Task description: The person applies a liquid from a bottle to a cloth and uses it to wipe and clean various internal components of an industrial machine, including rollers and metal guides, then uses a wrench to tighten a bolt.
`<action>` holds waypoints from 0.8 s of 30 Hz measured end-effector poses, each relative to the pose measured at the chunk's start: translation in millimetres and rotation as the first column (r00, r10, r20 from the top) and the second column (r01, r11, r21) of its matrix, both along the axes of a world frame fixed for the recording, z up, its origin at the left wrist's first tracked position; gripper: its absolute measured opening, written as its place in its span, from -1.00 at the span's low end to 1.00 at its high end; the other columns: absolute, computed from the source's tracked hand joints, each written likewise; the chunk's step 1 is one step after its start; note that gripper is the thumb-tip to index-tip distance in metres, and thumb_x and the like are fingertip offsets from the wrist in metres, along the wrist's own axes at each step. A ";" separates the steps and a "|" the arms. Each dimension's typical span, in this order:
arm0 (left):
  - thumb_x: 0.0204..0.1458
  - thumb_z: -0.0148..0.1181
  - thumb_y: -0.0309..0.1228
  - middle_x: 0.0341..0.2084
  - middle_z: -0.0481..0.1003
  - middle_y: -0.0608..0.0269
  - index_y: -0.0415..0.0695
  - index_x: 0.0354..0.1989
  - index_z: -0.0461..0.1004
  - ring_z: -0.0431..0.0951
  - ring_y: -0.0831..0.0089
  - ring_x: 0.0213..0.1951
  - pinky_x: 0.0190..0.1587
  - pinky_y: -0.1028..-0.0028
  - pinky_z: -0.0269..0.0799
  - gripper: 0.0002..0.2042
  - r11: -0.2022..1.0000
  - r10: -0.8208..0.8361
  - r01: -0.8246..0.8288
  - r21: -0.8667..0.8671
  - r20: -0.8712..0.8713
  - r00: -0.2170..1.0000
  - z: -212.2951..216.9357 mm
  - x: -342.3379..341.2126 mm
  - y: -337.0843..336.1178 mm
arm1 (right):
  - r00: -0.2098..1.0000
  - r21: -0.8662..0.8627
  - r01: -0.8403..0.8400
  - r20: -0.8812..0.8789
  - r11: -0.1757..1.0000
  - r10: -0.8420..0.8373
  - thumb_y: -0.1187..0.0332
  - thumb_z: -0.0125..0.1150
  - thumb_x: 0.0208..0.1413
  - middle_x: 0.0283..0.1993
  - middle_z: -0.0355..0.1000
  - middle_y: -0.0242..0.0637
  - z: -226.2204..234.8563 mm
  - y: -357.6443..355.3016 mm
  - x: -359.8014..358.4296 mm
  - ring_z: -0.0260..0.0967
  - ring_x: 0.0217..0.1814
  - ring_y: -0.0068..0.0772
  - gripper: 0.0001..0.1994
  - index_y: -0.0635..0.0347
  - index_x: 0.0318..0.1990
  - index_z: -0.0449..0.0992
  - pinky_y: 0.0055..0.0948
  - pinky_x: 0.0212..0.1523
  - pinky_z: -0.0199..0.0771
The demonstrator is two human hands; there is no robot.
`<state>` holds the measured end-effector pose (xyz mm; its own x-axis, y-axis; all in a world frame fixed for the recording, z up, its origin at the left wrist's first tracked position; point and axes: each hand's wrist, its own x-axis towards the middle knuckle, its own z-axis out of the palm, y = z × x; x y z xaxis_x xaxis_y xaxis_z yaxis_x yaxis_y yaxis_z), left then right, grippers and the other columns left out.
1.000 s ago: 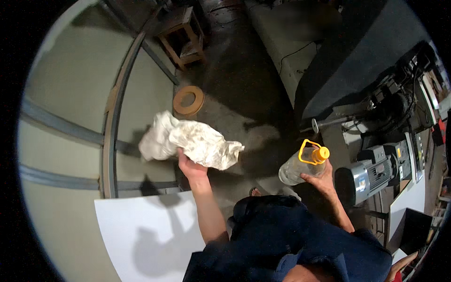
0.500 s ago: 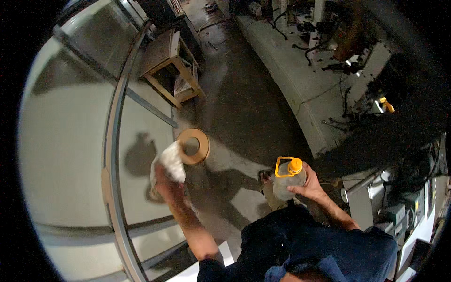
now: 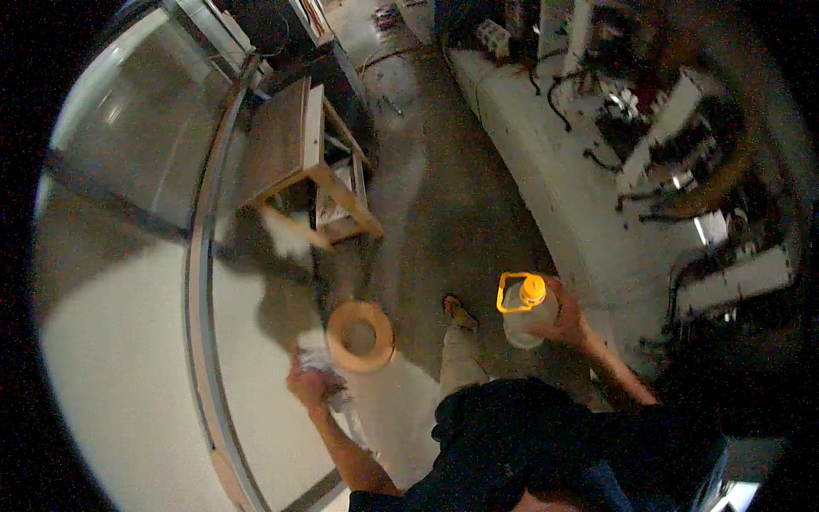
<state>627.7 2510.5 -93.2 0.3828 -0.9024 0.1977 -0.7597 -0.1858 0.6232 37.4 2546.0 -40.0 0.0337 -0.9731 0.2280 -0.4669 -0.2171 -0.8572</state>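
Wooden table point(image 3: 277, 141) and tan ring point(image 3: 384, 328) crowd the floor point(image 3: 439, 196) beside the pale wall point(image 3: 128, 367), the ring near our left hand point(image 3: 309, 386), its fingers clenched on blurred pale cloth point(image 3: 317, 358). Our right hand point(image 3: 563, 317) grasps the clear bottle point(image 3: 523, 328), before us at right, long axis roughly upright, yellow cap point(image 3: 532, 288) uppermost.

A dark floor point(image 3: 444, 222) is bordered along its right edge by a pale ledge point(image 3: 554, 179). Near the floor's left edge a tan ring point(image 3: 360, 362) is laid flat — and farther off, along the same edge, a wooden stand point(image 3: 286, 141) is set. Between the two edges a foot point(image 3: 461, 315) is planted. On the ledge, machine parts point(image 3: 661, 128) are ranged — mostly back from its left edge.
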 end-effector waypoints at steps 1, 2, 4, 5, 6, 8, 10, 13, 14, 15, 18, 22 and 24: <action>-0.19 0.03 -0.60 -0.44 0.60 0.14 -0.11 0.13 0.50 0.60 0.37 -0.39 -0.30 0.40 0.53 -0.43 0.978 -0.037 0.050 -0.203 0.068 0.997 18.5 0.3 -31.2 | 1.000 -0.017 -0.021 0.011 1.000 0.021 0.16 0.61 -0.28 0.16 0.35 -0.13 -1.5 -35.1 -0.1 0.32 0.21 -0.16 -0.10 0.21 0.26 0.25 -0.20 0.22 0.32; -0.20 0.04 -0.61 -0.38 0.59 0.11 -0.13 0.12 0.50 0.60 0.37 -0.34 -0.25 0.40 0.53 -0.44 0.978 -0.072 0.056 -0.202 -0.076 0.995 39.4 -10.5 -66.2 | 0.999 -0.025 -0.031 0.015 0.999 0.032 0.19 0.60 -0.26 0.14 0.37 -0.15 -0.3 -64.8 4.4 0.32 0.20 -0.21 -0.12 0.24 0.26 0.25 -0.22 0.21 0.32; -0.21 0.06 -0.62 -0.26 0.59 0.04 -0.18 0.09 0.51 0.60 0.37 -0.22 -0.13 0.39 0.53 -0.46 0.972 -0.143 0.057 -0.230 -0.378 0.915 76.7 -59.0 -166.8 | 0.997 0.113 -0.039 0.070 0.993 0.031 0.19 0.61 -0.26 0.14 0.36 -0.14 17.2 -148.5 4.0 0.32 0.20 -0.20 -0.13 0.23 0.24 0.26 -0.21 0.22 0.31; -0.20 0.08 -0.60 -0.20 0.57 0.00 -0.19 0.08 0.51 0.59 0.33 -0.18 -0.08 0.37 0.51 -0.47 0.962 -0.223 0.167 -0.215 -0.274 0.936 81.0 -75.6 -210.7 | 0.994 0.207 -0.045 0.107 0.977 0.023 0.18 0.61 -0.26 0.15 0.36 -0.14 24.0 -178.5 5.9 0.32 0.20 -0.20 -0.14 0.23 0.23 0.27 -0.21 0.22 0.31; -0.19 0.11 -0.58 -0.14 0.55 -0.03 -0.19 0.07 0.51 0.58 0.29 -0.13 -0.03 0.36 0.49 -0.49 0.940 -0.312 0.277 -0.200 -0.167 0.935 87.8 -99.0 -258.3 | 0.973 0.183 -0.106 0.221 0.977 0.065 0.16 0.62 -0.27 0.16 0.34 -0.16 15.2 -215.7 -4.6 0.32 0.20 -0.22 -0.16 0.21 0.20 0.28 -0.19 0.22 0.31; -0.18 0.13 -0.58 -0.04 0.52 -0.08 -0.19 0.08 0.50 0.56 0.16 -0.04 0.07 0.32 0.44 -0.49 0.877 -0.475 0.461 -0.134 -0.105 0.874 87.2 -147.0 -341.8 | 0.993 0.081 -0.104 0.072 0.991 0.098 0.16 0.62 -0.29 0.16 0.34 -0.16 38.1 -285.1 -11.9 0.31 0.20 -0.23 -0.15 0.21 0.20 0.28 -0.18 0.23 0.30; -0.18 0.07 -0.62 0.07 0.46 -0.09 -0.17 0.14 0.44 0.47 0.03 0.10 0.16 0.30 0.36 -0.44 0.761 -0.644 0.649 -0.007 -0.125 0.755 95.9 -211.6 -423.7 | 0.992 0.033 -0.123 0.045 0.992 0.121 0.15 0.62 -0.30 0.15 0.33 -0.17 59.9 -357.4 -22.4 0.31 0.20 -0.22 -0.14 0.20 0.20 0.28 -0.18 0.24 0.29; -0.22 -0.07 -0.71 0.23 0.31 -0.09 -0.15 0.25 0.32 0.27 0.08 0.29 0.27 0.36 0.20 -0.31 0.472 -0.815 0.880 -0.053 -0.407 0.412 103.1 -287.5 -556.2 | 0.981 -0.013 -0.156 0.117 0.988 0.157 0.13 0.61 -0.30 0.17 0.31 -0.15 68.9 -488.3 -26.2 0.27 0.22 -0.18 -0.13 0.20 0.21 0.27 -0.18 0.26 0.25; -0.24 -0.10 -0.72 0.27 0.27 -0.09 -0.16 0.28 0.28 0.22 0.11 0.33 0.29 0.37 0.15 -0.28 0.372 -0.826 0.918 -0.137 -0.499 0.260 100.1 -312.9 -598.8 | 0.982 -0.033 -0.161 0.094 0.986 0.163 0.12 0.61 -0.30 0.19 0.29 -0.14 68.0 -532.8 -32.9 0.24 0.25 -0.16 -0.12 0.20 0.21 0.27 -0.17 0.27 0.22; -0.25 -0.11 -0.72 0.29 0.24 -0.08 -0.17 0.30 0.26 0.20 0.15 0.34 0.31 0.37 0.11 -0.27 0.273 -0.866 0.940 -0.203 -0.478 0.149 112.7 -338.7 -636.8 | 0.982 -0.053 -0.166 0.081 0.985 0.170 0.11 0.61 -0.30 0.21 0.26 -0.13 63.6 -574.8 -38.4 0.21 0.28 -0.13 -0.11 0.20 0.22 0.27 -0.16 0.29 0.20; -0.24 -0.03 -0.64 0.32 0.20 -0.03 -0.22 0.33 0.19 0.16 0.22 0.36 0.35 0.37 0.01 -0.25 0.143 -0.861 0.967 -0.209 -0.508 0.018 126.5 -372.8 -758.1 | 0.977 -0.106 -0.204 0.046 0.973 0.210 0.08 0.61 -0.31 0.29 0.18 -0.08 49.6 -686.3 -51.3 0.10 0.37 -0.07 -0.09 0.19 0.24 0.26 -0.13 0.34 0.11; -0.14 0.13 -0.41 0.33 0.18 0.03 -0.26 0.37 0.12 0.13 0.25 0.37 0.37 0.33 -0.04 -0.23 0.150 -0.594 0.967 -0.205 -0.801 -0.078 149.2 -386.9 -917.7 | 0.923 -0.240 -0.340 0.101 0.909 0.372 0.06 0.61 -0.33 0.38 0.03 -0.02 29.6 -867.2 -70.8 -0.11 0.48 0.02 -0.08 0.18 0.25 0.29 -0.03 0.40 -0.01; -0.07 0.18 -0.26 0.33 0.18 0.04 -0.28 0.36 0.12 0.14 0.25 0.36 0.37 0.33 -0.04 -0.23 0.151 -0.609 0.964 -0.221 -0.788 -0.085 150.2 -373.0 -992.0 | 0.887 -0.228 -0.412 0.123 0.882 0.446 0.07 0.61 -0.33 0.41 -0.03 0.01 53.4 -952.2 -65.7 -0.19 0.52 0.07 -0.09 0.18 0.24 0.31 0.01 0.42 -0.05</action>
